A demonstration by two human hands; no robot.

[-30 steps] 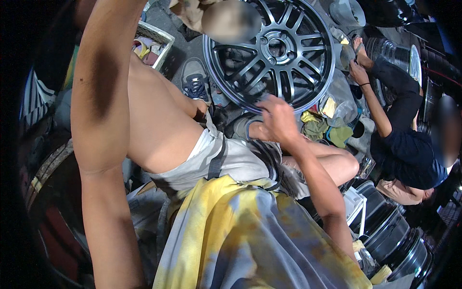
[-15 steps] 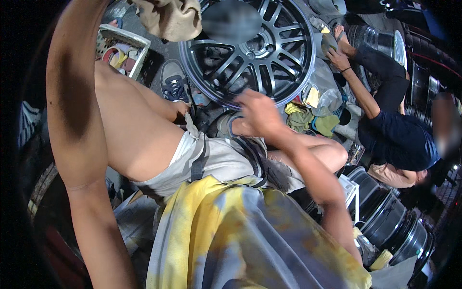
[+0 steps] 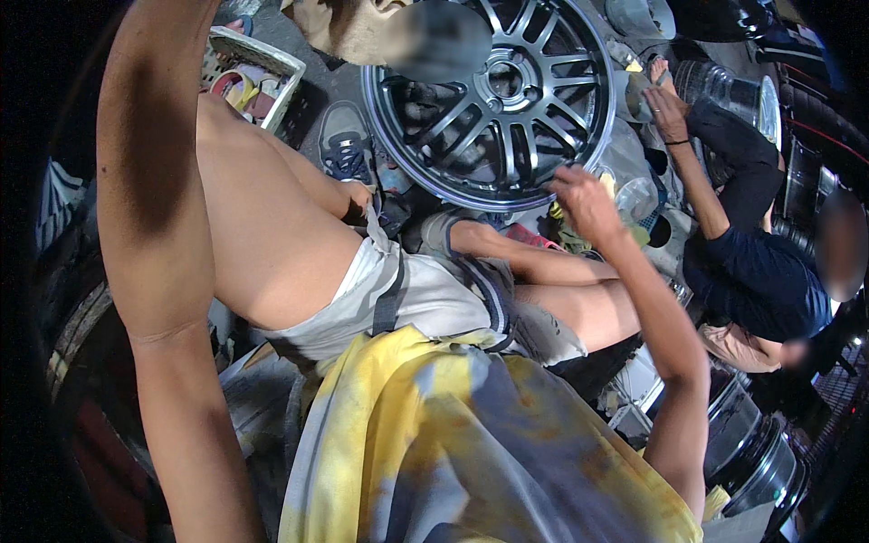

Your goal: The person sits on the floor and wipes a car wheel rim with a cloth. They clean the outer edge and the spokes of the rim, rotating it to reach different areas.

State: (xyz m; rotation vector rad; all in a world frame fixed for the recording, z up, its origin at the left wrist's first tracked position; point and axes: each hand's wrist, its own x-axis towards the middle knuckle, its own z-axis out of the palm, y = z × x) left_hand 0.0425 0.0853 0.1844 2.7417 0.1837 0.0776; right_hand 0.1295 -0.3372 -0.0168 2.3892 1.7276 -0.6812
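The right grip [image 3: 588, 208] hangs at the near rim of the wheel [image 3: 514, 102], its fingers curled loosely together (whether they touch the rim or pinch anything, I cannot tell), with the wheel's spokes and hub up and to the left of it. Farther left of that grip lie a shoe [image 3: 346, 140] and a crate [image 3: 291, 94], with a tan cloth [image 3: 348, 29] up beyond the wheel's left edge; a co-worker [image 3: 765, 271] sits to its right, while the left grip is out of view.
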